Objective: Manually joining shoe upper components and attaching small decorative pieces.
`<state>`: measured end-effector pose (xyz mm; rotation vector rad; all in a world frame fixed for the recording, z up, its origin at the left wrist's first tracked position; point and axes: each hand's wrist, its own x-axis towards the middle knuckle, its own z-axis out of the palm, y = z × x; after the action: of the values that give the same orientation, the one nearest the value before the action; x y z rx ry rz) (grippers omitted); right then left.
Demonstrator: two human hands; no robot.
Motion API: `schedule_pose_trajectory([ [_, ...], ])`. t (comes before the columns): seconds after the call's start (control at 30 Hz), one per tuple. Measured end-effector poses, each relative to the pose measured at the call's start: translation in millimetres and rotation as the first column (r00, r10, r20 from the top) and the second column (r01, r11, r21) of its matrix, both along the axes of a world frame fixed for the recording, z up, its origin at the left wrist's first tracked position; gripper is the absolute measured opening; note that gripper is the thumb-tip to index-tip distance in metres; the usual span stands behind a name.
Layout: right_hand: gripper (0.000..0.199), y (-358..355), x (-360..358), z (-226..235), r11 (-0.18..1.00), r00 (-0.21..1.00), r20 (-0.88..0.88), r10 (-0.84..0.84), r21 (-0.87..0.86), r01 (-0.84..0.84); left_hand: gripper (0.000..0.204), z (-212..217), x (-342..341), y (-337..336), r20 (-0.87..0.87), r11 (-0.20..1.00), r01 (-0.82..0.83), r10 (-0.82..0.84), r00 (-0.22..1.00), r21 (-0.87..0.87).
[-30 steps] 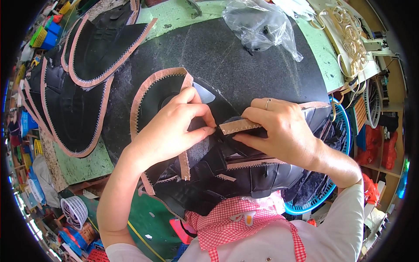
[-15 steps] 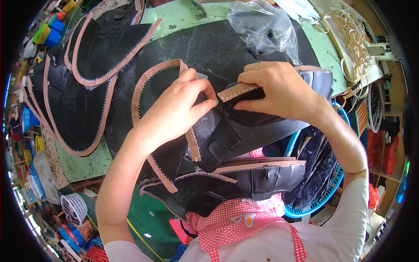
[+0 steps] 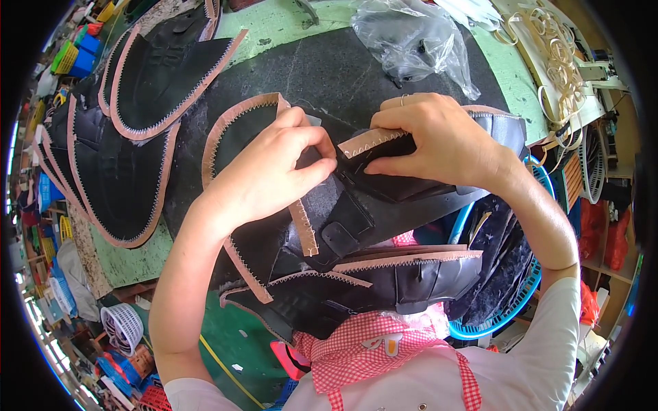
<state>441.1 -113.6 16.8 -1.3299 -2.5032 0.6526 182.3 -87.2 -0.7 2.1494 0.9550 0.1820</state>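
Note:
My right hand point(image 3: 442, 144) is closed on a black shoe upper point(image 3: 397, 175), its thumb and fingers on either side of the tan edging strip point(image 3: 370, 142), which carries zigzag stitching. Just left of that strip's end, my left hand point(image 3: 277, 161) is closed in a pinch. Whatever lies between its fingertips, if anything, is too small or hidden to make out. Beneath my left forearm lies another black upper point(image 3: 253, 257) with tan stitched edging. More uppers point(image 3: 411, 281) lie across the table's near edge, against my red checked apron point(image 3: 370, 349).
Several stitched black uppers point(image 3: 123, 178) are stacked at the left. A clear plastic bag point(image 3: 418, 48) lies at the back of the black mat point(image 3: 295, 61). Coiled pale strips point(image 3: 552, 61) sit at the far right. A blue basket point(image 3: 528, 294) with dark material stands at my right.
My left hand has drawn slightly left, so the gap between its fingertips and the strip's end is wider. My right hand keeps its hold on the upper. The view has shifted slightly.

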Motion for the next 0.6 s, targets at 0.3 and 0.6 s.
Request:
schedule_pose_trajectory([
  [0.3, 0.043, -10.2, -6.1, -10.3, 0.855, 0.941, -0.138, 0.308, 0.473, -0.210, 0.022, -6.7, 0.2, -3.2, 0.074, 0.998, -0.064, 0.064, 0.995, -0.003],
  [0.6, 0.027, -3.9, -19.3, -45.7, 0.813, 0.873, -0.210, 0.441, 0.505, -0.290, 0.017, -12.9, 2.2, 2.8, 0.026, 1.000, -0.022, 0.022, 0.999, -0.005],
])
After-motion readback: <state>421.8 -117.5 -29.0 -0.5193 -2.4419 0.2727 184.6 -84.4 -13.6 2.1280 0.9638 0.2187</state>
